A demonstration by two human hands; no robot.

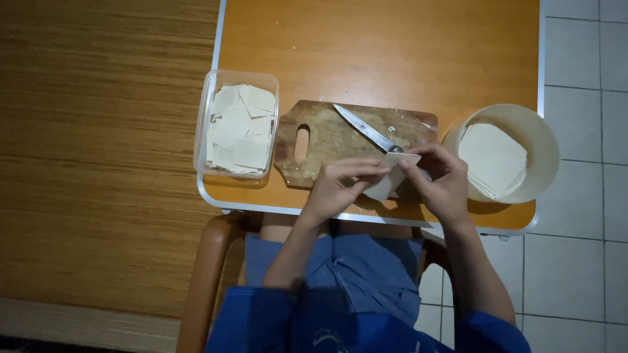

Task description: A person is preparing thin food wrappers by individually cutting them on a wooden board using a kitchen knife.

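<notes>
Both hands — the left hand [337,186] and right hand [439,180] — pinch a pale dough sheet [391,175] over the wooden cutting board [327,140], where the thin sheet could tear, or a finger brush the knife [366,129] — it lies just beside.

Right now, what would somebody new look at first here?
Probably the two hands in the middle: the left hand and right hand pinch one pale sheet above the wooden board, where a knife lies. Next, the clear tub of cut squares on the left and the round bowl of sheets on the right.
</notes>
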